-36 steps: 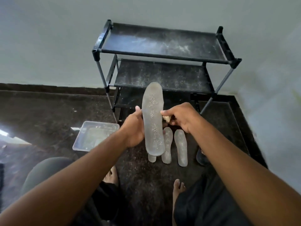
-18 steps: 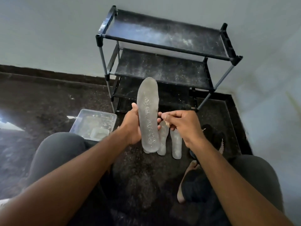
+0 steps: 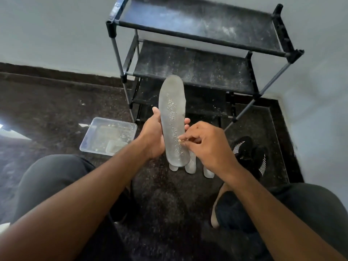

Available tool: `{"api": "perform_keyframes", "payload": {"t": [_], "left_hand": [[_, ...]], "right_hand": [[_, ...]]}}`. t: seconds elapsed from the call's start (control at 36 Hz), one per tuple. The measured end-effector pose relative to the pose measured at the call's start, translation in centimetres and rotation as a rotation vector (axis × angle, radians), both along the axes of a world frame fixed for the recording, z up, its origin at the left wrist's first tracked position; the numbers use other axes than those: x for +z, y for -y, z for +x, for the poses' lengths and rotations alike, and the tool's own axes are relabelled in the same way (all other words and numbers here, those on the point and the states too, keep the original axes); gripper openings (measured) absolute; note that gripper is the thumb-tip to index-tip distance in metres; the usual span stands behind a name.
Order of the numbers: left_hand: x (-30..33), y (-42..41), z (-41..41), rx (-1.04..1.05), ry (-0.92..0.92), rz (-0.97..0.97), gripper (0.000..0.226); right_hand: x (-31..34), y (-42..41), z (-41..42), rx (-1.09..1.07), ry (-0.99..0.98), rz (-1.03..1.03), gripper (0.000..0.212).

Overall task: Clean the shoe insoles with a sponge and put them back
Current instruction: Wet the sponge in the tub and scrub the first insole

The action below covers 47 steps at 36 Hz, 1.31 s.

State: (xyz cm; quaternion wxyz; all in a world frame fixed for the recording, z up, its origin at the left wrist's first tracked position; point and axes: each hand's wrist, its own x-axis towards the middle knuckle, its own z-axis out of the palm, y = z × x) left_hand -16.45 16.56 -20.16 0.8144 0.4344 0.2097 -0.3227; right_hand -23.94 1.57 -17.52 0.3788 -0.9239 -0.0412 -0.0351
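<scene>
The right hand (image 3: 209, 146) pinches a small sponge (image 3: 181, 141) against the lower part of an insole (image 3: 173, 121). The left hand (image 3: 153, 136) grips that insole upright by its edge, above the floor (image 3: 47, 110). Under it three more insoles (image 3: 191, 166) lie side by side, a black shoe (image 3: 250, 155) to their right, a clear tray (image 3: 109, 135) left, a rack (image 3: 197, 59) behind.

Bare forearms (image 3: 90, 202), bare foot (image 3: 216, 210), seemingly black trousers (image 3: 47, 178).
</scene>
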Motion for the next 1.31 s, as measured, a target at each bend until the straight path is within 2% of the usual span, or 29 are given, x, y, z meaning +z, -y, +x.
{"api": "perform_keyframes", "payload": {"t": [0.14,0.31,0.44,0.56,0.61,0.72,0.81,0.89,1.0,1.06,1.17,1.22,1.31], "left_hand": [[0.3,-0.1,0.0,0.006,-0.016,-0.019,0.077],[0.3,-0.2,0.1,0.002,-0.024,-0.049,0.081],[0.7,-0.4,-0.2,-0.019,0.016,-0.053,0.078],[0.7,-0.8,-0.2,-0.037,0.044,-0.061,0.082],[0.5,-0.9,-0.2,-0.039,0.038,-0.066,0.083],[0.3,-1.0,-0.1,-0.030,0.037,-0.068,0.081],[0.7,-0.6,0.0,-0.022,0.034,-0.084,0.079],[0.9,-0.4,0.0,-0.038,0.032,-0.088,0.082],[0.7,-0.5,-0.1,-0.061,0.047,-0.081,0.083],[0.6,-0.5,-0.1,-0.066,0.043,-0.085,0.082],[0.7,-0.6,0.1,-0.059,0.062,-0.077,0.079],[0.7,-0.6,0.2,-0.049,0.051,-0.089,0.082],[0.4,-0.8,0.4,-0.042,0.049,-0.107,0.085]], "right_hand": [[-0.6,-0.4,-0.2,0.000,0.108,-0.113,0.016],[-1.1,-0.4,-1.2,0.127,0.067,-0.145,0.011],[-0.5,-0.2,-1.1,0.108,0.215,-0.179,0.015],[-1.8,-0.3,-1.0,0.233,0.189,-0.288,0.010],[-1.8,-0.1,-1.4,0.283,0.186,-0.270,0.010],[-0.6,0.1,-1.3,0.187,0.260,-0.223,0.011],[-0.7,-0.6,-0.7,0.197,0.313,-0.299,0.007],[-1.4,-0.9,-1.2,0.257,0.241,-0.344,0.010],[-1.2,-0.3,-2.4,0.281,0.133,-0.182,0.008],[-0.9,-0.2,-2.2,0.230,0.188,-0.182,0.012],[-1.0,-0.5,-0.9,0.196,0.287,-0.344,0.009],[-1.4,-0.7,-0.7,0.270,0.214,-0.325,0.010],[-1.2,-0.6,-1.3,0.333,0.087,-0.180,0.014]]}}
